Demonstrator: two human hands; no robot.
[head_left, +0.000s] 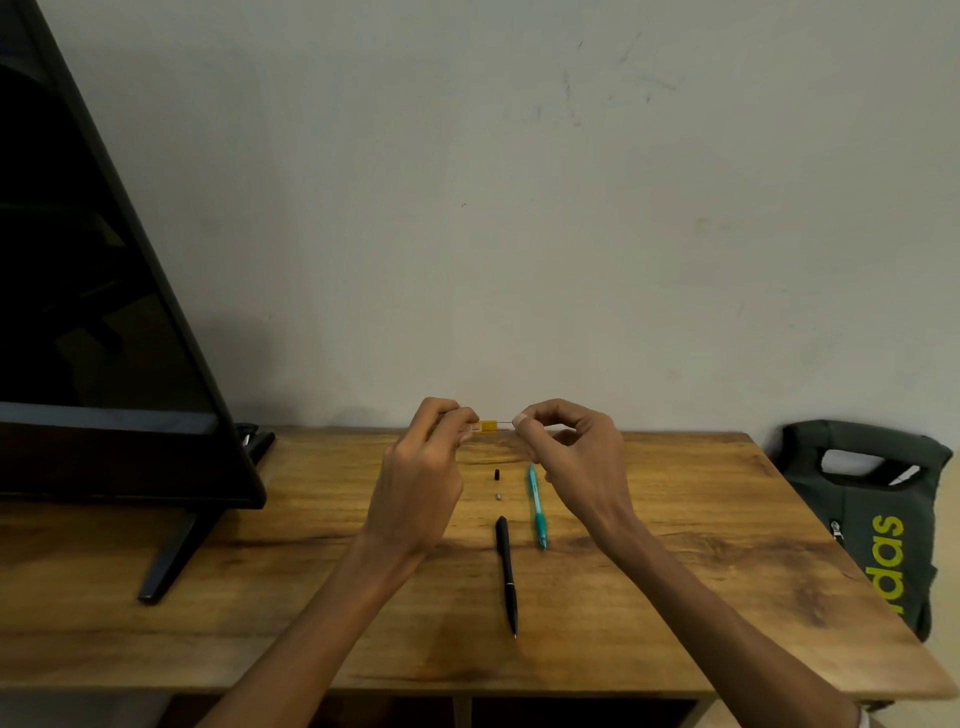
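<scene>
Yellow lead case (487, 426), teal pencil (535, 505), black pen (506, 571), brown wood-grain table (701, 519).

A black pen (506, 574) lies on the wooden table (675, 597), nearer the viewer than the left hand (421, 467) and the right hand (576, 457). A teal pencil (536, 506) lies just left of the right wrist. A small black cap (497, 474) and a tiny silver piece (498, 496) lie between the hands. A dark screen (104, 312) stands well left of the left hand. A grey bag (878, 519) stands well right of the right hand.

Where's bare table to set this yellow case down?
Left hand holds the yellow case, right hand pinches a thin rod. Bare wood: right of the teal pencil to the table edge; left of the black pen toward the TV foot. Crowded: centre strip, cap and silver bit.
</scene>
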